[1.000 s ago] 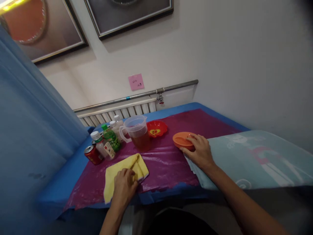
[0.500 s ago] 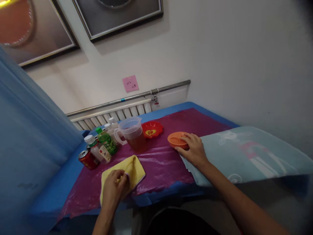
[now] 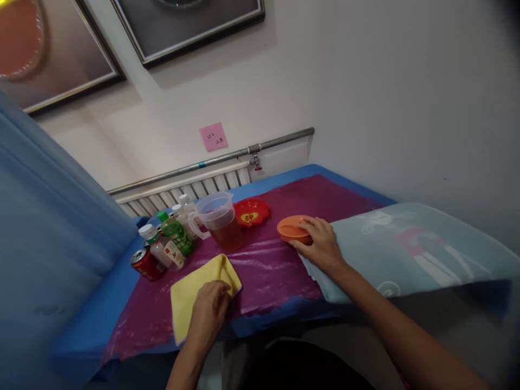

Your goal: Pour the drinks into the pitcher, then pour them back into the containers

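A blue sheet (image 3: 52,254) fills the left of the view and hides the table's left end; two framed pictures (image 3: 179,21) on the wall are cut off by the top edge. One table (image 3: 284,176) carries everything, covered in blue with a purple plastic film (image 3: 276,271) on top. A pale blue cloth (image 3: 410,249) lies over its right end and hides that edge.

One yellow cloth (image 3: 190,290) lies at the near edge, its near right corner under the left hand (image 3: 209,311), whose fingers curl down onto it; whether they pinch the fabric cannot be told. One clear jug (image 3: 219,222) of brown liquid stands toward the far edge. One orange bowl (image 3: 293,229) sits beside the pale cloth's edge; the right hand (image 3: 320,246) rests against its near side, fingers spread on the rim, partly hiding it. One red dish (image 3: 251,211) lies behind the jug. At the far left corner stand one red can (image 3: 146,264) and a cluster of bottles (image 3: 173,238), about five, overlapping too much to count surely.
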A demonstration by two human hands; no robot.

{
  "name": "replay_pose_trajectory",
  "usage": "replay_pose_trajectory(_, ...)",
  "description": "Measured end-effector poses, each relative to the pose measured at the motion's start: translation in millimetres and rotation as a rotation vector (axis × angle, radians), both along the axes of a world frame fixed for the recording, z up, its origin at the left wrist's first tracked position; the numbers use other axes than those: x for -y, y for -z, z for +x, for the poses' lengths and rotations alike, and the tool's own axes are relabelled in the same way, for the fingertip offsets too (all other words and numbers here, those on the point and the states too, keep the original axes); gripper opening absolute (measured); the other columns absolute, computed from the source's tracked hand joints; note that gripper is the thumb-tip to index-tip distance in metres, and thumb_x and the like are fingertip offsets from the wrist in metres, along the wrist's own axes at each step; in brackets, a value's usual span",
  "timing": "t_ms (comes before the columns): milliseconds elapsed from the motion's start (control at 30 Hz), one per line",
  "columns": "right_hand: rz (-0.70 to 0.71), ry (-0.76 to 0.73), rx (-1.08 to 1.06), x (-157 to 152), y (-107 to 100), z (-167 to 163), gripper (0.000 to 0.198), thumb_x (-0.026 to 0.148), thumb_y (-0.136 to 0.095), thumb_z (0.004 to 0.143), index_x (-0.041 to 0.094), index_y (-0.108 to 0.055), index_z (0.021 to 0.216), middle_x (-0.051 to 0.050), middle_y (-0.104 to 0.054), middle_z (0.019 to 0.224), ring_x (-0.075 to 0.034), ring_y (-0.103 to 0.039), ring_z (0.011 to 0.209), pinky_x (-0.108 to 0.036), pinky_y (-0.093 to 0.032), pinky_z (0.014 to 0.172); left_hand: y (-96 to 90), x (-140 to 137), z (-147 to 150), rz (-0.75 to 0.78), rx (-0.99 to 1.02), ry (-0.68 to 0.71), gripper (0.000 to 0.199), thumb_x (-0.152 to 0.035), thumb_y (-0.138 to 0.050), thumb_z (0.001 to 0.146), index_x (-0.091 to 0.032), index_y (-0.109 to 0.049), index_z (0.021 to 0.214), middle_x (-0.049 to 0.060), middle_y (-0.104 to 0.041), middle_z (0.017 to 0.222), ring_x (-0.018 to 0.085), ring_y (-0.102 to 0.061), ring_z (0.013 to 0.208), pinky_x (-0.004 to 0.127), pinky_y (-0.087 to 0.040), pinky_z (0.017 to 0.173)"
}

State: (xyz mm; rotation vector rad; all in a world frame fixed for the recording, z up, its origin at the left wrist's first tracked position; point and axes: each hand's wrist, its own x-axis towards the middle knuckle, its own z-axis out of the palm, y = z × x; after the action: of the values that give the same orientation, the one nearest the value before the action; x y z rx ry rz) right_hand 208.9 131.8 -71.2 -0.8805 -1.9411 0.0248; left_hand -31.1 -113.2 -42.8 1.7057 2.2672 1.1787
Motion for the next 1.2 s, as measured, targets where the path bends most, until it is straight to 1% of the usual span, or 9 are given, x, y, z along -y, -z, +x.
replay_pose_trajectory(67,0.005,-0.004,-0.003,0,-1,0,0.033,0.048,-0.066,0.079,0.024,-0.070,0.101,-0.012,-0.066,0.122,-0.036,-0.055,0.114,-0.058,-0.039,0.104,1.8,9,-5,-0.032,0.042,0.048,0.025,-0.038,-0.059,0.077,-0.025,-0.072,0.093,0.008,-0.074,0.103,0.025,-0.066,0.102,0.040,-0.051,0.094)
replay_pose_trajectory(167,0.045,0.005,0.012,1,0,-1,0.035,0.050,-0.064,0.081,0.022,-0.070,0.102,-0.013,-0.065,0.121,-0.036,-0.054,0.113,-0.055,-0.039,0.104,1.6,32,-27,-0.012,0.148,-0.152,0.044,-0.051,-0.058,0.077,-0.020,-0.069,0.107,0.013,-0.070,0.117,0.028,-0.065,0.107,0.046,-0.050,0.096)
replay_pose_trajectory(300,0.059,0.075,0.113,3,2,-3,0.035,0.045,-0.064,0.082,0.018,-0.070,0.104,-0.016,-0.064,0.119,-0.038,-0.050,0.113,-0.054,-0.041,0.097,12.1,69,-58,0.020,0.186,-0.454,0.058,-0.064,-0.056,0.072,-0.017,-0.067,0.106,0.015,-0.070,0.109,0.031,-0.066,0.094,0.051,-0.051,0.090)
replay_pose_trajectory(533,0.070,0.156,0.160,27,-8,-9,0.040,0.046,-0.060,0.086,0.017,-0.066,0.113,-0.022,-0.054,0.135,-0.048,-0.040,0.125,-0.067,-0.031,0.096,40.0,101,-55,0.066,0.250,-0.593,0.058,-0.067,-0.060,0.065,-0.020,-0.067,0.098,0.013,-0.069,0.106,0.030,-0.066,0.094,0.048,-0.050,0.092)
replay_pose_trajectory(633,0.060,-0.111,0.125,61,-16,-27,0.036,0.043,-0.058,0.090,0.022,-0.063,0.119,-0.018,-0.053,0.137,-0.040,-0.047,0.125,-0.059,-0.036,0.101,44.5,102,-49,0.072,0.354,-0.630,0.060,-0.065,-0.062,0.063,-0.018,-0.065,0.101,0.014,-0.068,0.106,0.031,-0.066,0.093,0.049,-0.049,0.092)
replay_pose_trajectory(700,-0.030,-0.430,0.237,88,-19,-46,0.029,0.034,-0.055,0.092,0.025,-0.062,0.119,-0.014,-0.059,0.131,-0.031,-0.056,0.117,-0.050,-0.043,0.098,47.4,101,-48,0.062,0.422,-0.640,0.059,-0.063,-0.063,0.063,-0.017,-0.065,0.101,0.013,-0.069,0.103,0.030,-0.066,0.091,0.048,-0.050,0.090)
replay_pose_trajectory(800,-0.111,-0.692,0.403,116,-19,-73,0.032,0.015,-0.055,0.087,0.023,-0.064,0.117,-0.012,-0.062,0.125,-0.028,-0.056,0.116,-0.045,-0.044,0.097,52.9,100,-45,0.061,0.517,-0.631,0.058,-0.062,-0.065,0.064,-0.017,-0.064,0.101,0.012,-0.070,0.100,0.029,-0.069,0.088,0.045,-0.053,0.084)
replay_pose_trajectory(933,-0.155,-0.787,0.483,121,-15,-96,0.037,0.001,-0.055,0.080,0.020,-0.068,0.109,-0.013,-0.063,0.116,-0.027,-0.056,0.110,-0.043,-0.043,0.094,58.9,98,-42,0.106,0.656,-0.624,0.058,-0.061,-0.067,0.064,-0.017,-0.060,0.100,0.013,-0.070,0.102,0.027,-0.070,0.086,0.041,-0.056,0.076)
replay_pose_trajectory(1200,-0.267,-0.854,0.255,117,-22,-118,0.021,0.017,-0.049,0.094,0.018,-0.069,0.100,-0.013,-0.064,0.111,-0.023,-0.059,0.106,-0.038,-0.048,0.093,54.9,92,-47,0.206,0.798,-0.629,0.062,-0.057,-0.069,0.058,-0.015,-0.054,0.101,0.001,-0.061,0.069,0.017,-0.058,0.057,0.032,-0.047,0.053)
